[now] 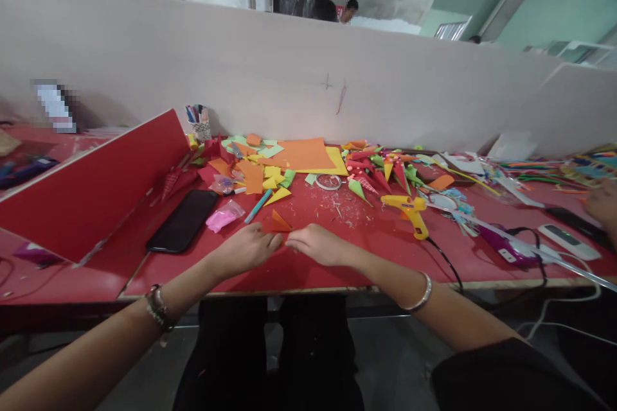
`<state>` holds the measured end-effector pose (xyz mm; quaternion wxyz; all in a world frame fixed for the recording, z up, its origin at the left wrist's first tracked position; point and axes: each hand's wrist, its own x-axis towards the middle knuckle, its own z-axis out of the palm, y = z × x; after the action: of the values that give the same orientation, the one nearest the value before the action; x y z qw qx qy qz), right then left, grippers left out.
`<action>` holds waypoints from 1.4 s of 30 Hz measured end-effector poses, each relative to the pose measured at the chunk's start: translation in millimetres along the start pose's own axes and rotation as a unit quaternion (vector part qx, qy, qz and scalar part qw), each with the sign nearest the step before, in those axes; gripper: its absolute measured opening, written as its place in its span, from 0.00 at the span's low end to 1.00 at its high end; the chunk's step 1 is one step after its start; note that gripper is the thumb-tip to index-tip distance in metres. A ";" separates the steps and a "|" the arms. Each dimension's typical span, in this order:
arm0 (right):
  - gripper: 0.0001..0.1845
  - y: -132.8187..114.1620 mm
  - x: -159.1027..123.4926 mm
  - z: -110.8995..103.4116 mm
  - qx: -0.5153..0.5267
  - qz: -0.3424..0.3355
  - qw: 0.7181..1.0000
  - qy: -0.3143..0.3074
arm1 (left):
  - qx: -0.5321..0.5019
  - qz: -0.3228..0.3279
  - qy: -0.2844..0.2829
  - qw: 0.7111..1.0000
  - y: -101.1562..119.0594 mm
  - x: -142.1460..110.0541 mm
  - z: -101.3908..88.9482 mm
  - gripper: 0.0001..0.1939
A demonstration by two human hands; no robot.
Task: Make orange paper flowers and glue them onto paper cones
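My left hand and my right hand are close together above the red table near its front edge, fingers pinched. Between and just beyond the fingertips is a small pointed piece of orange paper. Both hands seem to grip it, though my fingers hide its near part. A blue-capped marker and a pink packet lie beyond my left hand. To the right of my right hand lies a yellow hot glue gun. Small paper cones in red, green and yellow are heaped at the back.
A black phone and a leaning red board are on the left. Orange sheets, paper scraps and a tape roll lie behind. On the right are a purple device, cables and another person's hand. A white partition stands behind.
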<state>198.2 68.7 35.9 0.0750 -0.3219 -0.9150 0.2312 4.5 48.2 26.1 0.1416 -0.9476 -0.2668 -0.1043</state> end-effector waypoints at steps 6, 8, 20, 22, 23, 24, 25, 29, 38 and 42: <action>0.17 3.7 -1.6 4.4 0.324 0.068 0.935 -0.126 | 0.074 0.126 0.058 0.988 -5.1 -4.5 -9.4 0.12; 0.17 4.6 -2.6 7.1 0.396 0.093 0.898 -0.166 | 0.067 0.142 0.065 0.985 -6.5 -5.6 -11.6 0.11; 0.20 2.0 -2.6 2.3 0.385 0.069 0.912 -0.127 | 0.060 0.122 0.054 0.989 -14.9 -9.7 -6.4 0.11; 0.19 4.2 -2.0 -2.5 0.344 0.055 0.932 -0.096 | 0.061 0.087 0.043 0.993 -17.4 -7.5 -7.1 0.12; 0.19 6.9 -1.9 -5.2 0.317 0.051 0.944 -0.077 | 0.056 0.055 0.038 0.996 -19.0 -6.0 -7.8 0.12; 0.19 11.1 -2.0 -8.2 0.282 0.048 0.957 -0.055 | 0.049 0.010 0.031 0.998 -20.6 -4.6 -8.5 0.13; 0.18 16.6 -2.2 -11.5 0.241 0.048 0.969 -0.027 | 0.040 -0.043 0.027 0.998 -22.4 -3.5 -9.0 0.15; 0.19 50.6 -3.8 -25.3 0.076 0.095 0.990 0.077 | -0.036 -0.267 0.040 0.962 -29.5 -3.6 -5.6 0.24; 0.28 96.0 -9.6 -31.4 -0.211 0.283 0.933 0.073 | -0.304 -0.349 0.008 0.886 -39.6 -0.8 36.3 0.29; 0.16 88.5 -15.0 -37.0 -0.221 0.259 0.934 0.109 | -0.310 -0.329 -0.030 0.891 -42.4 11.1 44.6 0.26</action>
<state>269.5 133.9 27.1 0.0387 -0.5796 -0.8140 -0.0021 -3.5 102.5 -3.7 -0.2098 -0.8039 -0.5218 -0.1934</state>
